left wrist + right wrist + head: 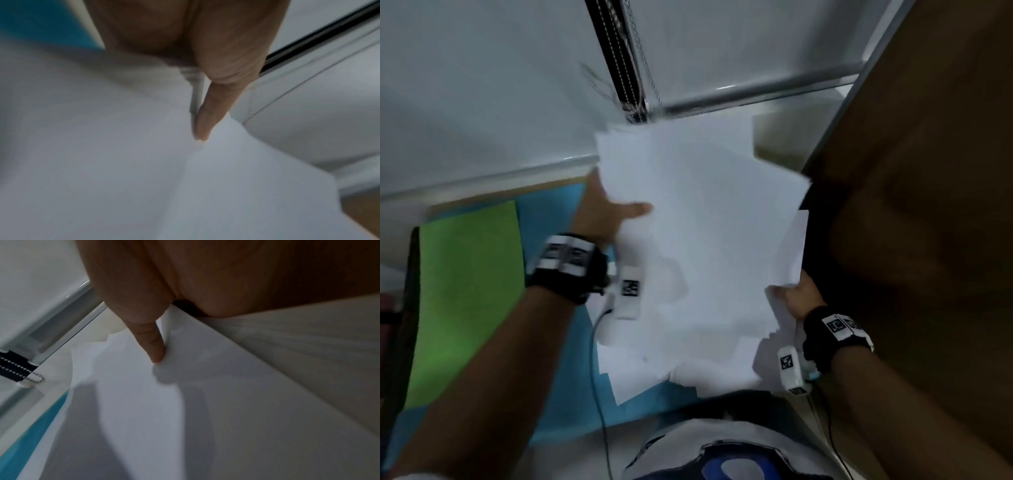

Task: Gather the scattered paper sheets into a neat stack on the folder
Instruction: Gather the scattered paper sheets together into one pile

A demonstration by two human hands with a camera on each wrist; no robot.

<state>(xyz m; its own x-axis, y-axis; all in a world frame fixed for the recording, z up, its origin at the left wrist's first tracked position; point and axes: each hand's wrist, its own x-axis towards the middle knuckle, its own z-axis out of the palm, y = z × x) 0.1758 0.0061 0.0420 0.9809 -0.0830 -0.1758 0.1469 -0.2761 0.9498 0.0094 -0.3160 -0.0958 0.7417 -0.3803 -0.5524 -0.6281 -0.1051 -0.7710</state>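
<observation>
A loose bundle of several white paper sheets [705,233] is held up between both hands, its edges uneven. My left hand [609,209] grips the bundle's left edge, thumb lying on top of the sheets [144,162]. My right hand [796,294] pinches the lower right corner, thumb pressed on the paper [185,402]. The fingers under the sheets are hidden. A green folder [465,301] lies flat at the left on a blue mat [571,387]. Below the bundle, more white sheets [640,370] rest on the mat.
A white wall with a black strip and bead chains [623,68] stands behind. A metal rail [756,89] runs along the far edge. A brown wooden panel [921,205] fills the right side. My white shirt [705,445] is at the bottom.
</observation>
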